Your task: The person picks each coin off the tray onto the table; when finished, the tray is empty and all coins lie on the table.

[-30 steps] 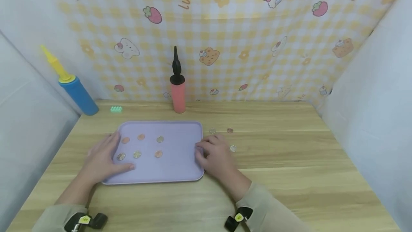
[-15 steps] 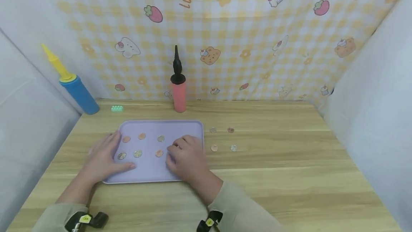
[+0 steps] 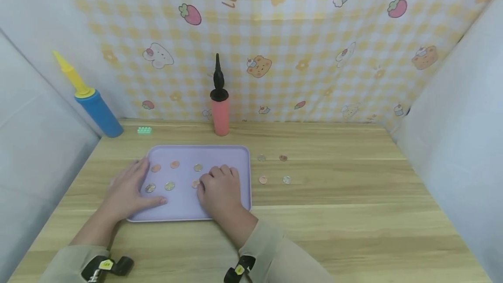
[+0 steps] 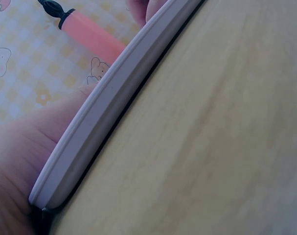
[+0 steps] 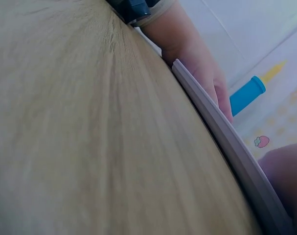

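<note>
A lilac tray (image 3: pixel 178 213) lies on the wooden table, with several copper and silver coins (image 3: pixel 170 185) spread across it. My left hand (image 3: pixel 127 189) rests at the tray's left side, its fingers straight along the rim and its thumb stretched over the front left. On the tray's right half, my right hand (image 3: pixel 220 191) lies with bent fingers against a copper coin (image 3: pixel 195 184), which it partly covers. The fingertips are hidden, so whether they pinch that coin is unclear. In the right wrist view the left hand (image 5: pixel 199 68) shows beyond the tray's edge (image 5: pixel 221 127).
More coins (image 3: pixel 263 180) lie on the table right of the tray. Behind it stand a pink hand pump (image 3: pixel 221 115) with a black nozzle and, leaning at the left, a blue pump (image 3: pixel 101 115) with a yellow nozzle. A mint toy brick (image 3: pixel 144 130) sits near the back edge.
My right hand has moved left from the tray's right rim onto a copper coin in the tray. A coin formerly under it now shows on the table. The left hand stays put.
</note>
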`<action>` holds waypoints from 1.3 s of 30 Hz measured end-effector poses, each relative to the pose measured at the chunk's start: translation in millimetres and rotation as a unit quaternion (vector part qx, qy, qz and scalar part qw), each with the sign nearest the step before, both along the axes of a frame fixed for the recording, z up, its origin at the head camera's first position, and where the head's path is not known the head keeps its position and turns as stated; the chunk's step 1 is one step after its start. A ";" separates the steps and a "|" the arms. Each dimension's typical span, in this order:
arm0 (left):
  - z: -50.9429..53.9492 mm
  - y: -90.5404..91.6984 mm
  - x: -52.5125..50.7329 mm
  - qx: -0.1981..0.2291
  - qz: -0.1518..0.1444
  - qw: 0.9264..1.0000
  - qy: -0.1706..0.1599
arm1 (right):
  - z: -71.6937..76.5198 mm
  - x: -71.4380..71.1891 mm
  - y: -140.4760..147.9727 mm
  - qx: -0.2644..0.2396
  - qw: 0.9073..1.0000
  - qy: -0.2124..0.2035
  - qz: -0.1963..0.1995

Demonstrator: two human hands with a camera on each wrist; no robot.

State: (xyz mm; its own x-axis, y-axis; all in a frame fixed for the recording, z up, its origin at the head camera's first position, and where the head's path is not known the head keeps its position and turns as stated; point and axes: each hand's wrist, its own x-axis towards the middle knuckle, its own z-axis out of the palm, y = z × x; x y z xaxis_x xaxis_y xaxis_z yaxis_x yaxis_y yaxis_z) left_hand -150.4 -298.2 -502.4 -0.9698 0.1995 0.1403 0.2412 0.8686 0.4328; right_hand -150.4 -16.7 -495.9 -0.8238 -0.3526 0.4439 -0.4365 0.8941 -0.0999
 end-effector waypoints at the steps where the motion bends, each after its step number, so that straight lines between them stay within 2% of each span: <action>1: 0.2 0.1 0.0 -0.001 0.000 1.000 -0.002 | -0.2 -0.2 0.3 -0.008 1.000 -0.010 -0.002; 4: 0.1 0.3 -0.3 -0.001 0.001 1.000 -0.001 | -1.8 -1.2 1.3 -0.039 0.999 -0.025 0.000; 7: 0.1 1.0 -1.1 -0.002 -0.002 1.000 0.002 | -2.9 -0.9 2.7 -0.069 0.997 -0.010 0.032; 11: 0.7 2.2 -2.0 -0.002 -0.005 1.000 0.002 | -3.7 0.5 4.3 -0.083 0.993 0.001 0.078; 18: 1.8 2.5 -2.0 0.000 -0.006 1.000 0.000 | -4.7 -0.2 3.2 -0.082 0.993 -0.013 0.082; 24: 2.4 -0.4 0.1 0.008 -0.004 1.000 0.004 | -3.5 0.0 -0.2 -0.119 0.989 -0.065 0.065; 32: 1.7 -0.4 0.6 0.010 -0.005 1.000 0.001 | 1.0 0.2 -0.4 -0.115 0.984 -0.137 0.029; 39: -0.7 -0.4 0.5 0.014 -0.010 1.000 0.016 | 5.4 -2.8 3.2 -0.137 0.970 -0.201 0.029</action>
